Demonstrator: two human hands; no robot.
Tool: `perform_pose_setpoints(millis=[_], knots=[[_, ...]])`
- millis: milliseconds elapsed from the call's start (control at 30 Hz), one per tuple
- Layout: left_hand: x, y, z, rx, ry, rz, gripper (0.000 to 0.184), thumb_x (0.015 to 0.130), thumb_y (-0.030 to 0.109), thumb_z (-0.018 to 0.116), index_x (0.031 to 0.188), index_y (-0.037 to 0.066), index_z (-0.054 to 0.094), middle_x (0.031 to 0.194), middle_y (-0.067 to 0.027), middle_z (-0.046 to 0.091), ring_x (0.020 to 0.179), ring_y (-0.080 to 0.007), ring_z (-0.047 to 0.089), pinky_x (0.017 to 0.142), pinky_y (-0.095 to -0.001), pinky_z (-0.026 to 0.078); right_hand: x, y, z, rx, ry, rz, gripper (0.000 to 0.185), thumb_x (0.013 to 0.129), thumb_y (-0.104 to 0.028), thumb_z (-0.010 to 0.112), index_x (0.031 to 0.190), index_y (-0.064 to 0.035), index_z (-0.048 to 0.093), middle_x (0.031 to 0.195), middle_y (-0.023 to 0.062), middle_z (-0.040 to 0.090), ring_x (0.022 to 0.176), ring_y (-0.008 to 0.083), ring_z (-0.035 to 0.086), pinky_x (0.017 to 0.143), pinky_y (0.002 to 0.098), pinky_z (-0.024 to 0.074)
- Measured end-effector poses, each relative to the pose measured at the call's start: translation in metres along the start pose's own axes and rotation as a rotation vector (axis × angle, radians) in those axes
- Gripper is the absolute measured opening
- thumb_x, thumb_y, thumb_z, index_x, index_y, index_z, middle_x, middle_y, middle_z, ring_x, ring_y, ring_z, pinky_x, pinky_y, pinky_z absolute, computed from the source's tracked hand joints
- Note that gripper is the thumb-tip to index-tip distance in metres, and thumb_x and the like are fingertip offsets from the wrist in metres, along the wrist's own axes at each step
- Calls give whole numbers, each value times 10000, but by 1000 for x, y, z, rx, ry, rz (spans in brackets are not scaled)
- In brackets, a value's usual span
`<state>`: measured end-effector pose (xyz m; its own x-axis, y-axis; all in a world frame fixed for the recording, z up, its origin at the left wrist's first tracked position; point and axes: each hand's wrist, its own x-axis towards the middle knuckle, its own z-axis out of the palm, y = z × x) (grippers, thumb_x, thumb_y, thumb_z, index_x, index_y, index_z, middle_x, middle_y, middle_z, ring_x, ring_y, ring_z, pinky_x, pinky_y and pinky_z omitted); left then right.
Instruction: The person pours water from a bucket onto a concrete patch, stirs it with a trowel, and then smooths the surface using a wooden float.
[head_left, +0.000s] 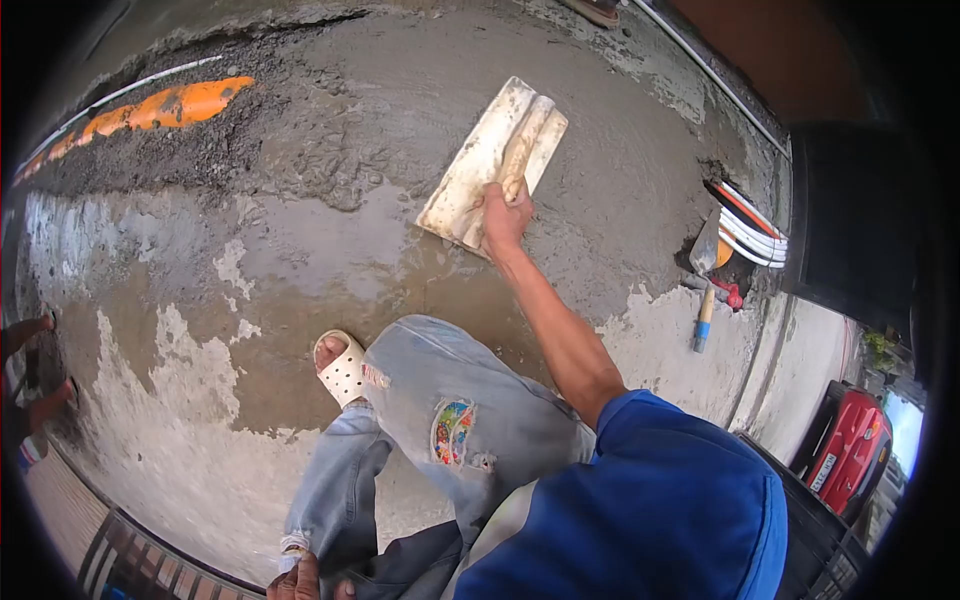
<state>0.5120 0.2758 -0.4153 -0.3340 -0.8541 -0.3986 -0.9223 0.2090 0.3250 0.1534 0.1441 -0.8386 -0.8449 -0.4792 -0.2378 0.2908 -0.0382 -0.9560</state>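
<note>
Close by, the left hand [297, 581] is at the bottom of the view, next to the frayed cuff of the blue jeans [450, 400]. It is partly cut off, so I cannot tell if it is open or closed. The jeans have holes, with a bright patch at the knee. A cream clog [343, 368] with little holes is on one foot, on the wet part of the floor [190, 385].

The right hand [507, 218] is closed around the handle of a big, flat float [492, 165]. The float is pale and muddy, and it lies on the wet gray cement [390, 100], away from the floor's edges. I see no words on it that I can read.

Near the right edge of the floor, a pointed trowel [705, 243] with a wood and blue handle lies beside a hole. White pipes [752, 243] and a red one [748, 208] show in the hole. Over by the left edge, a muddy orange pipe [190, 103] lies in crumbly gray bits.

At the far left is part of another person [45, 408]. Farther off to the right is a red car [852, 450]. Its white plate [823, 472] has dark letters, too small to read for sure.
</note>
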Motion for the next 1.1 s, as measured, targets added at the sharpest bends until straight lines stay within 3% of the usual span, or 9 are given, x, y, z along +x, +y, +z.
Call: perform_pose_setpoints(millis=[167,300,400,500,567,667,733,833,1100], knots=[[-5,4,3,12,-33,37,447,857,129,705,1274,17,588,947,-235,621,825,-417,586,736,-476,488,1,25,177,-54,-198,-8,493,766,-100,594,1246,-1,538,850,138,654,632,193,643,572,350,534],[-4,8,4,35,-37,95,450,859,129,700,1280,25,579,960,-227,619,867,-413,584,760,-478,486,11,14,224,-64,-537,115,460,784,-79,588,1237,-3,566,795,122,650,571,167,625,527,322,517],[1,6,3,14,-73,51,440,862,129,694,1272,20,582,988,-225,621,888,-412,582,778,-479,485,8,-17,174,55,-561,40,508,791,-58,577,1291,22,540,826,110,652,551,143,590,514,311,502],[1,1,2,16,-14,9,442,855,125,699,1265,9,581,992,-224,621,888,-413,584,776,-487,487,31,-69,67,-243,-432,-113,627,794,-13,554,1408,40,441,884,106,652,588,111,572,507,259,486],[2,-1,-2,-7,-40,68,440,841,115,710,1249,3,591,981,-215,631,864,-407,591,766,-482,490,67,-80,-6,-297,-340,-180,540,817,-19,556,1351,38,504,857,77,641,584,105,560,495,258,465],[4,-4,0,-9,22,118,433,825,100,721,1229,-5,604,980,-197,652,821,-376,606,746,-458,494,115,-72,-80,-277,-93,-47,498,855,-24,536,1346,35,478,803,54,603,592,104,546,533,269,480],[5,-5,0,-1,21,148,435,827,94,719,1230,-17,599,999,-188,657,819,-351,613,735,-447,491,116,-67,-73,-229,-7,-3,491,855,-31,538,1338,40,484,801,55,600,598,108,548,541,274,482],[4,-10,0,-43,-5,110,441,830,92,716,1239,-16,592,1011,-186,656,826,-349,615,743,-449,488,105,-41,-10,-296,-55,-60,450,838,-67,568,1272,50,546,832,66,617,605,120,561,545,281,479],[1,-14,-3,-34,-25,82,450,837,91,709,1255,-13,579,1059,-203,652,861,-353,619,770,-446,491,54,9,257,-299,-398,-38,387,806,-121,593,1167,17,609,768,93,655,519,150,589,509,331,491]])
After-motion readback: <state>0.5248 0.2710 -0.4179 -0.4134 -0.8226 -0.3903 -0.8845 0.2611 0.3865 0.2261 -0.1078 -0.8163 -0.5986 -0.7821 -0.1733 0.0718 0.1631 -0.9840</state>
